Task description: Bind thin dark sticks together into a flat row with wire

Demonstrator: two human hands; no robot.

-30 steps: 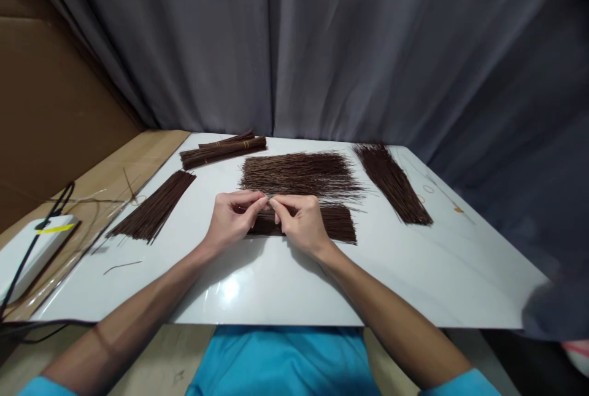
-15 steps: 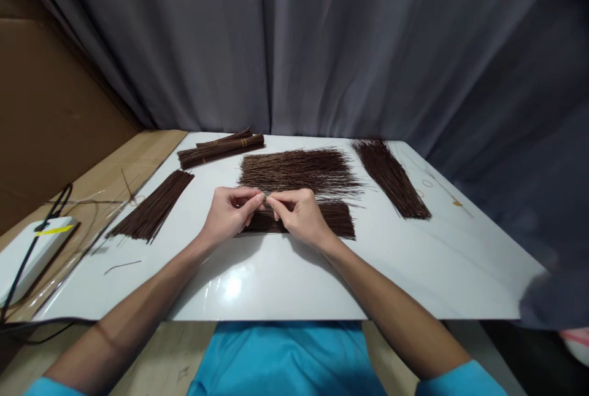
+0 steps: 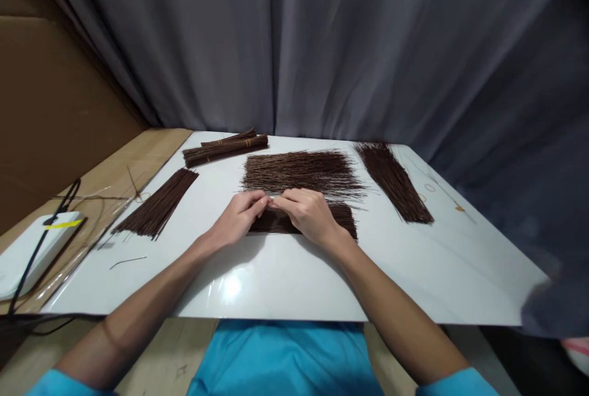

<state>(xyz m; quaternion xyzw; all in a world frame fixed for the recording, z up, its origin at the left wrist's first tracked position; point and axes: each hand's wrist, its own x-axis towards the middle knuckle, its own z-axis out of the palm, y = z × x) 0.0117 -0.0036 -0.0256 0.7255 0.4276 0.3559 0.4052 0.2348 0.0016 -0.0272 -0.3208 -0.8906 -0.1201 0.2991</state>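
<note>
head view, hands: the left hand (image 3: 239, 217) and the right hand (image 3: 307, 214) meet fingertip to fingertip over the near flat pile of sticks (image 3: 343, 217), seemingly pinching something thin between them; what it is, and whether the grip is firm, I cannot tell
head view, the sticks: dark thin sticks in heaps on the white tabletop (image 3: 285, 279); the near pile lies under both hands, a loose spread pile (image 3: 301, 172) just beyond it
risk, snagging: I judge a careless lift could drag neighbouring sticks along, since the two piles nearly touch
risk, breakage: such thin sticks would likely snap if bent between the fingertips
risk, strays: one loose stick (image 3: 127, 260) lies near the left edge and could roll off
edges: a fanned pile (image 3: 159, 204) far left, tied bundles (image 3: 225, 147) at the far edge, a slanted pile (image 3: 393, 181) to the right
open room: bare tabletop near the person and at the near right; a white box (image 3: 32, 248) with a cable lies off the table on the left
</note>
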